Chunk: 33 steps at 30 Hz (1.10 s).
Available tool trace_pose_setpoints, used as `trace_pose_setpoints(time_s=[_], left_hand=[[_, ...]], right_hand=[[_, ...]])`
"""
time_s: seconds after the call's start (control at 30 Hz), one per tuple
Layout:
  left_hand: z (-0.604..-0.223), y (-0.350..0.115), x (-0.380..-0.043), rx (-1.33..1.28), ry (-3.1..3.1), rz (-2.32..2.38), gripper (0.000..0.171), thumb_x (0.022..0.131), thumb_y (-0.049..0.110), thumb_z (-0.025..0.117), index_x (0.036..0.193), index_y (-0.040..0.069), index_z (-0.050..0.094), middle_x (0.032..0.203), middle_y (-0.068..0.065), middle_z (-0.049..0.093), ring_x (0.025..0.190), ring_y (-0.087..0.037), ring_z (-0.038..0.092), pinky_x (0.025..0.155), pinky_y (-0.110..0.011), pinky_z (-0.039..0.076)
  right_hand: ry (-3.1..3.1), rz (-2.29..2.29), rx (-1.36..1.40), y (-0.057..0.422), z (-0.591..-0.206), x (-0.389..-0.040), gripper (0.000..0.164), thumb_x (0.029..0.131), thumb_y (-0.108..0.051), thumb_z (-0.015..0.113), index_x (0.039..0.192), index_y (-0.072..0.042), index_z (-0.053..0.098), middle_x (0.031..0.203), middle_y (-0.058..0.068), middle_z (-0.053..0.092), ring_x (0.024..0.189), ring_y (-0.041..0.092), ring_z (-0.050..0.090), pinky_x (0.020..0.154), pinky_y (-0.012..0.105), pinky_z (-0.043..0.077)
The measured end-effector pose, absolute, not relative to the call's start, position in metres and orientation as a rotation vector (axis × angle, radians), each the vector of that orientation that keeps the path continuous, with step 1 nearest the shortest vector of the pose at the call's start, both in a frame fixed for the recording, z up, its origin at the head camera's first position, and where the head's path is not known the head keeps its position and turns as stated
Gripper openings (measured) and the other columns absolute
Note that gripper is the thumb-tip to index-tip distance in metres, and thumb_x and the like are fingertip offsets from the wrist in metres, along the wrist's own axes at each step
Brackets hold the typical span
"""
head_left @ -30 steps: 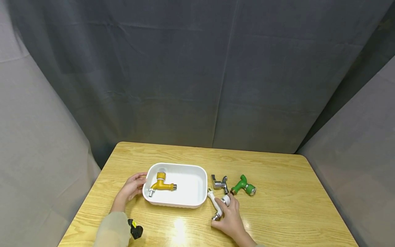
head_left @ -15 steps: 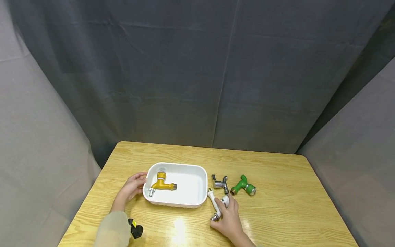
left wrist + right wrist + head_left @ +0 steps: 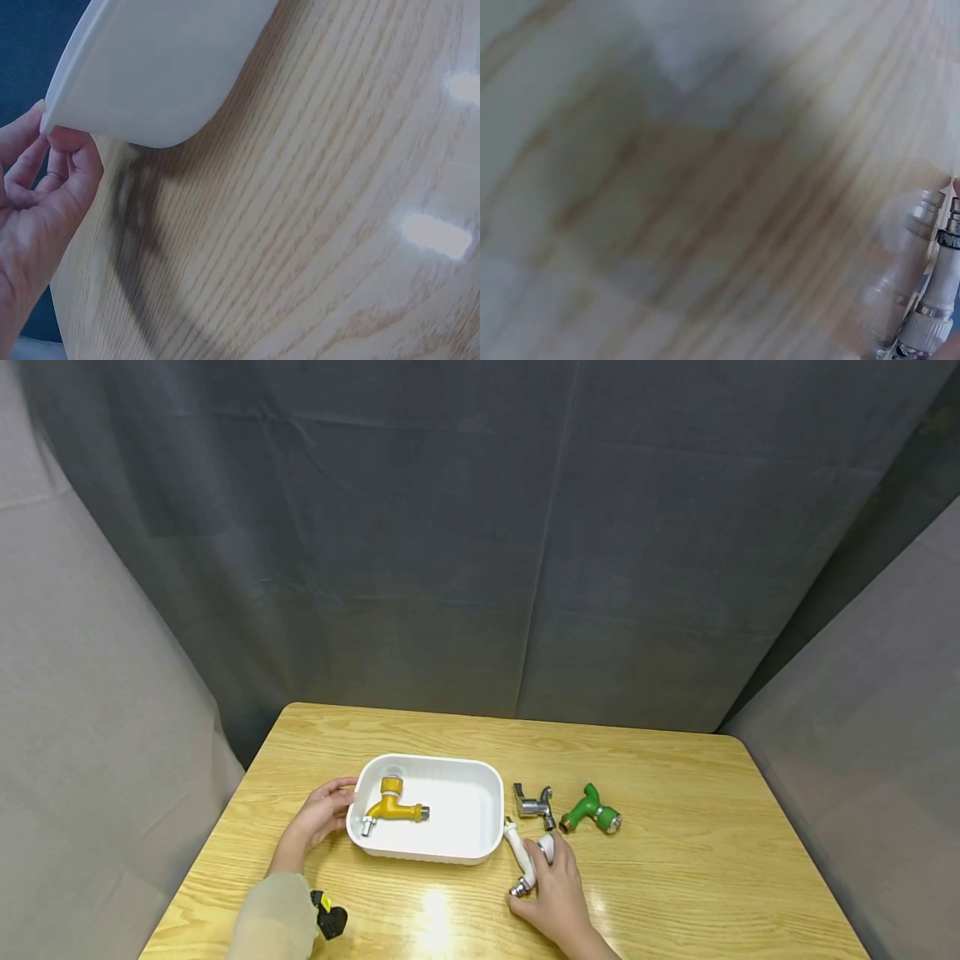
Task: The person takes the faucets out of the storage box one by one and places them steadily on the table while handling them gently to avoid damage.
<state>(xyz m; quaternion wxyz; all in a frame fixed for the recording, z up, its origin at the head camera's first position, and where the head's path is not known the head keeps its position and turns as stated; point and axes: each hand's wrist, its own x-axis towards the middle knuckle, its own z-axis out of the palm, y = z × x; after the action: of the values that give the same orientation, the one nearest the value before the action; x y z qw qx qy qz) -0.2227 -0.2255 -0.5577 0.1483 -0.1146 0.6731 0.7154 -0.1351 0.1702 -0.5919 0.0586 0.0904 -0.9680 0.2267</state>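
My left hand (image 3: 318, 817) pinches the left rim of a white plastic tray (image 3: 461, 817); the left wrist view shows the fingertips at the rim of the tray (image 3: 165, 67). Inside the tray's left half lies a yellow tap (image 3: 393, 810) with a chrome spout. To the right of the tray, my right hand (image 3: 557, 893) grips a white tap (image 3: 519, 852), its thumb by the chrome end and its fingers over the white knob. Part of the tap is covered by the hand. In the right wrist view the white tap (image 3: 930, 322) shows only at the right edge.
Behind the right hand lie a chrome tap (image 3: 532, 808) and a green tap (image 3: 591, 812), close together. A black object with a yellow mark (image 3: 330, 917) is by the left sleeve. The wooden table (image 3: 675, 860) ends at a dark curtain (image 3: 450, 568).
My right hand has shifted slightly left and toward me, and the white tap's chrome end and knob have moved a little left with it. The left hand and the tray stay put.
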Motion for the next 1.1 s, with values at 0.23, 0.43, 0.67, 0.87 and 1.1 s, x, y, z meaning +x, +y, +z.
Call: trace_pose_setpoints(time_s=[0.23, 0.43, 0.67, 0.87, 1.1], left_hand=[[-0.558, -0.225, -0.222, -0.316, 1.947, 2.053, 0.046, 0.094, 0.006, 0.047, 0.137, -0.003, 0.032, 0.106, -0.015, 0.047, 0.094, -0.022, 0.056, 0.077, -0.036, 0.05], [-0.558, -0.225, -0.222, -0.329, 1.941, 2.046, 0.047, 0.093, 0.006, 0.047, 0.137, -0.001, 0.032, 0.108, -0.015, 0.047, 0.096, -0.022, 0.055, 0.077, -0.035, 0.05], [-0.559, -0.226, -0.223, -0.31, 1.934, 2.065, 0.046, 0.093, 0.006, 0.048, 0.136, -0.003, 0.032, 0.106, -0.016, 0.049, 0.094, -0.022, 0.056, 0.077, -0.036, 0.05], [-0.559, -0.227, -0.223, -0.317, 1.93, 2.066, 0.046, 0.093, 0.006, 0.048, 0.136, -0.002, 0.033, 0.103, -0.012, 0.049, 0.093, -0.02, 0.056, 0.076, -0.036, 0.05], [-0.558, -0.225, -0.223, -0.321, 1.935, 2.054, 0.046, 0.094, 0.007, 0.047, 0.136, -0.001, 0.033, 0.105, -0.013, 0.049, 0.094, -0.021, 0.056, 0.077, -0.037, 0.05]], right_hand=[[-2.901, 0.633, 0.303, 0.17, -0.59, -0.136, 0.09, 0.056, -0.056, 0.076, 0.132, -0.017, 0.047, 0.142, 0.03, 0.019, 0.126, 0.051, 0.023, 0.096, 0.063, 0.026], [-2.776, 0.593, 0.354, 0.169, -0.578, -0.15, 0.083, 0.063, -0.054, 0.072, 0.132, -0.017, 0.045, 0.14, 0.026, 0.028, 0.125, 0.045, 0.031, 0.095, 0.061, 0.029], [-2.663, 0.663, 0.39, 0.16, -0.549, -0.173, 0.074, 0.069, -0.046, 0.071, 0.132, -0.016, 0.045, 0.136, 0.025, 0.035, 0.121, 0.045, 0.037, 0.091, 0.064, 0.032], [-2.683, 0.746, 0.461, 0.145, -0.527, -0.188, 0.076, 0.074, -0.044, 0.069, 0.137, -0.015, 0.038, 0.137, 0.023, 0.034, 0.122, 0.042, 0.035, 0.091, 0.062, 0.034], [-2.714, 0.766, 0.518, 0.118, -0.519, -0.205, 0.079, 0.074, -0.043, 0.07, 0.139, -0.017, 0.033, 0.135, 0.019, 0.035, 0.122, 0.037, 0.036, 0.091, 0.055, 0.038]])
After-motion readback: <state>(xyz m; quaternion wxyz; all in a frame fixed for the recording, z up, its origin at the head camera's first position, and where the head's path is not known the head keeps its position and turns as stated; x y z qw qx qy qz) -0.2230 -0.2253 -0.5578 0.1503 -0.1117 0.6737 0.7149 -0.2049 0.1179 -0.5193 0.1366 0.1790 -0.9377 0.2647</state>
